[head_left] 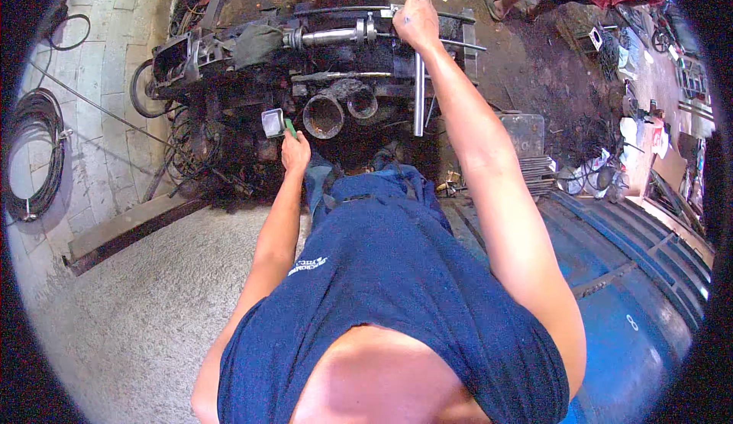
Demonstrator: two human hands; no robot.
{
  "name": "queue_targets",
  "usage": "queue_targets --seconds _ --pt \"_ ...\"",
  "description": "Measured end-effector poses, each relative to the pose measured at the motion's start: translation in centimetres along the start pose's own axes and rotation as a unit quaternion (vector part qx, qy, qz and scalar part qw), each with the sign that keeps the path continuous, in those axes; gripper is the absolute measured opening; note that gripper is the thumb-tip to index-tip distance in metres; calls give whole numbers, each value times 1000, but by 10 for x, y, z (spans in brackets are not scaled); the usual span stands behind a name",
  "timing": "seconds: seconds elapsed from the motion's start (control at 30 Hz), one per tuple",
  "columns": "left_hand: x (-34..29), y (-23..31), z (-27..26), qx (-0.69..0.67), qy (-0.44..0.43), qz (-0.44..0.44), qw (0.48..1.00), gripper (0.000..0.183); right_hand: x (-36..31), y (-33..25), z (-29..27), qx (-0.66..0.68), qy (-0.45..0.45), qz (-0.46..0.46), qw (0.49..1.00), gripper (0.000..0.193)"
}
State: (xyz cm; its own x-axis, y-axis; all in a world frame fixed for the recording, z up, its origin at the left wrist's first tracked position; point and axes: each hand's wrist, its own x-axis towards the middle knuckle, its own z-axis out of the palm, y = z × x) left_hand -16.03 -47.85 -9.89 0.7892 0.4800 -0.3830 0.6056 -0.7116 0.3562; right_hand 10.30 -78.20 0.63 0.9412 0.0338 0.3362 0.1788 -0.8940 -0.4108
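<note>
- While the dark, greasy machine (305, 80) lies on the floor ahead, a long steel rod (418, 88) is grasped near its upper part by the right hand (416, 17), fingers clenched around it.
- A green-handled tool (278, 123) with a pale metal head is gripped by the left hand (295, 153), just beside two short pipe sections (340, 111).
- A coiled black cable (34, 156) is seen well apart, at the left.

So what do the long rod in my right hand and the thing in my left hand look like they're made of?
The long rod looks like bare polished metal, likely steel: silvery with a bright sheen along its length. The tool in the left hand has a pale grey metallic head and a green handle, probably plastic or painted.
</note>
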Motion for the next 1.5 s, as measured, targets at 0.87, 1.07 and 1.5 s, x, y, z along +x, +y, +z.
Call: queue_targets --seconds 0.87,1.07,1.5 --pt "9 1 -3 -7 2 -52 999 40 2 -20 -14 20 -21 46 999 65" --pt "9 1 -2 -2 6 -53 999 40 3 -27 -26 28 -70 84 994 74" --pt "11 -3 5 -9 14 -39 999 37 3 -26 -23 37 -50 55 997 80"
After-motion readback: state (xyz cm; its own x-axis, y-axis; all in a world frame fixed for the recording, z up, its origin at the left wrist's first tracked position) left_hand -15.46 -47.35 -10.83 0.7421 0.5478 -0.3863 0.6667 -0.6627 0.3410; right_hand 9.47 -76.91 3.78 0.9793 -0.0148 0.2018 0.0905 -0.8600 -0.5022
